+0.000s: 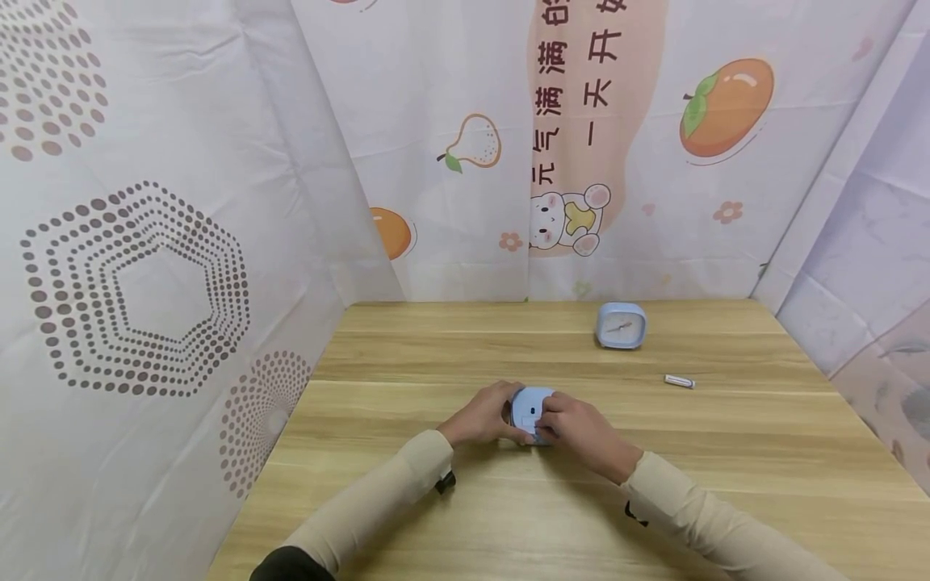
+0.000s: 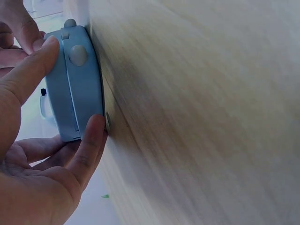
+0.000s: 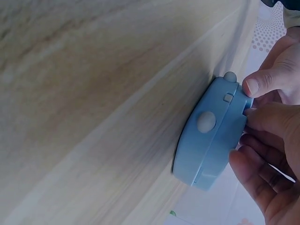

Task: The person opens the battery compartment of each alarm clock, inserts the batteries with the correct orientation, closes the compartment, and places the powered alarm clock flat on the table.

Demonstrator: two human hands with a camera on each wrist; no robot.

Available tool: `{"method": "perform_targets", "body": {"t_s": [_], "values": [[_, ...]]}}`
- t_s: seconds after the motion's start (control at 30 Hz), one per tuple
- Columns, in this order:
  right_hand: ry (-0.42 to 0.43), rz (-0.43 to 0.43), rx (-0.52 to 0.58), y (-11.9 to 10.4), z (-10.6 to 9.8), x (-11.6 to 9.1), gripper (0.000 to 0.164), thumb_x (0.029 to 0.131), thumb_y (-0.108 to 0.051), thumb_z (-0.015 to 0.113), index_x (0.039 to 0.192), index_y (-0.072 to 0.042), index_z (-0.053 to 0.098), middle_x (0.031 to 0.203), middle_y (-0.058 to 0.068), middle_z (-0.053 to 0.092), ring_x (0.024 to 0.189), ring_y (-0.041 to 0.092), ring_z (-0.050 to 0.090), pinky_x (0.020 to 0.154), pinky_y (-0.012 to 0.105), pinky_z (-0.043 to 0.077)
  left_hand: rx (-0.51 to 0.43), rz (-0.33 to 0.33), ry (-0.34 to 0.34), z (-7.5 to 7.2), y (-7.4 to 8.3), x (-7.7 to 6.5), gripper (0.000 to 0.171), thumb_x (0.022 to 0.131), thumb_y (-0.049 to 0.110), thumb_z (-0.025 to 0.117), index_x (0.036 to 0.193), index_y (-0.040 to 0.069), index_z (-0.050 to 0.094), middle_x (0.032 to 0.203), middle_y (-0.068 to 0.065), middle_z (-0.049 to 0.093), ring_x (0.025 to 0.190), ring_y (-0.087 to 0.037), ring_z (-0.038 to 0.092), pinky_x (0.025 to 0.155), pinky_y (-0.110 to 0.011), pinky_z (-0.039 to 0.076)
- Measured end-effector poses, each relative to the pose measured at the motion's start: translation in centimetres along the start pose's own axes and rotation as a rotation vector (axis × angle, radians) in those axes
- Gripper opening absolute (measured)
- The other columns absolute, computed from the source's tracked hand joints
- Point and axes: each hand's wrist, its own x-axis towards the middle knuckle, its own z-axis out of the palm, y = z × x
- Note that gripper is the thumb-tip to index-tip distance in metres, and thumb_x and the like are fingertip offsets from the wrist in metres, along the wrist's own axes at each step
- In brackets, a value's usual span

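Observation:
A light blue alarm clock (image 1: 525, 401) lies face down on the wooden table, its back with a small black knob turned up. My left hand (image 1: 485, 415) grips its left side, thumb at the near edge and fingers round the far side. Curled fingers of my right hand (image 1: 587, 436) are on the right part of the back. In the right wrist view, the right thumb is at a notch in the clock's blue casing (image 3: 199, 152), the other fingers close against the back. Two pale rounded feet (image 2: 78, 55) stick out of its side.
A second light blue clock (image 1: 621, 326) stands upright near the table's back edge, dial forward. Closer, to the right, lies a small white cylinder (image 1: 679, 381) resembling a battery. Printed curtains (image 1: 450, 210) hang behind and beside the wooden table (image 1: 407, 355).

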Motion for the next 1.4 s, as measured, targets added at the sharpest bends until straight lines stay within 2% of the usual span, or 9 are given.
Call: {"method": "perform_targets", "body": {"t_s": [0.37, 0.67, 0.87, 1.4], "values": [[0.057, -0.084, -0.026, 0.26, 0.37, 0.24, 0.012, 0.077, 0.000, 0.086, 0.079, -0.009, 0.077, 0.079, -0.005, 0.058, 0.079, 0.010, 0.054, 0.067, 0.026, 0.054, 0.033, -0.012, -0.003, 0.09, -0.06, -0.01, 0.090, 0.080, 0.044, 0.089, 0.151, 0.007, 0.048, 0.140, -0.008, 0.057, 0.119, -0.014, 0.054, 0.098, -0.030, 0.046], [0.058, -0.103, -0.038, 0.24, 0.28, 0.27, 0.012, 0.079, -0.002, 0.085, 0.079, -0.010, 0.076, 0.080, -0.005, 0.058, 0.078, 0.009, 0.051, 0.067, 0.025, 0.053, 0.029, 0.009, 0.009, 0.07, -0.14, -0.19, 0.085, 0.081, 0.045, 0.088, 0.148, 0.008, 0.051, 0.135, -0.006, 0.059, 0.113, -0.012, 0.055, 0.093, -0.027, 0.047], [0.096, -0.123, -0.038, 0.24, 0.34, 0.02, 0.014, 0.080, -0.001, 0.085, 0.079, -0.010, 0.074, 0.081, -0.004, 0.056, 0.078, 0.010, 0.050, 0.066, 0.026, 0.053, 0.019, 0.011, 0.010, 0.01, -0.07, -0.20, 0.085, 0.080, 0.046, 0.088, 0.148, 0.008, 0.051, 0.135, -0.005, 0.060, 0.115, -0.013, 0.055, 0.095, -0.027, 0.047], [0.156, -0.050, 0.029, 0.27, 0.37, -0.14, 0.014, 0.077, -0.003, 0.088, 0.084, -0.008, 0.077, 0.091, 0.000, 0.063, 0.085, 0.012, 0.060, 0.071, 0.030, 0.057, -0.011, -0.001, 0.007, 0.18, -0.43, -0.05, 0.082, 0.079, 0.046, 0.089, 0.145, 0.011, 0.055, 0.126, 0.002, 0.061, 0.109, -0.008, 0.054, 0.093, -0.026, 0.046]]}}
